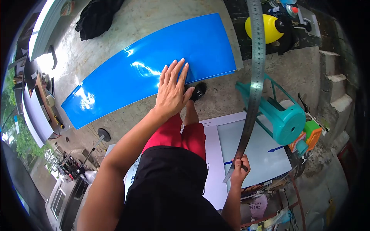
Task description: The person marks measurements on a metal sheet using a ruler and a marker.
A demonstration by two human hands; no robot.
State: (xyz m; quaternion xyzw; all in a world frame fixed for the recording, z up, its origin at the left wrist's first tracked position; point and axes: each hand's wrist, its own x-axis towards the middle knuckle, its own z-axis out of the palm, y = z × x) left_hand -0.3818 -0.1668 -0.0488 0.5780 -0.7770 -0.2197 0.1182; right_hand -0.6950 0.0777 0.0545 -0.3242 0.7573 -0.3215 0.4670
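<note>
Holding hand: the right hand [239, 171] is closed round the lower end of a long metal ruler [257, 73], with a small dark thing at the fingers that I can't make out.
Ruler: it runs from the grip far out ahead, crossing in front of the yellow bottle.
Left hand [170, 94]: pressed flat, fingers slightly spread and gripping nothing, on the near part of the blue sheet.
Blue sheet [154, 57]: ahead and left of the grip, well apart from it, glossy.
Yellow bottle [273, 29]: far ahead of the grip, black at one end; its contents don't show.
Red-capped can [276, 11]: just beside the bottle, its inside hidden too.
Green stool [290, 125]: ahead and right of the grip.
Pink bag [259, 204]: behind and right of the grip, printed with letters; I can't see what's inside.
</note>
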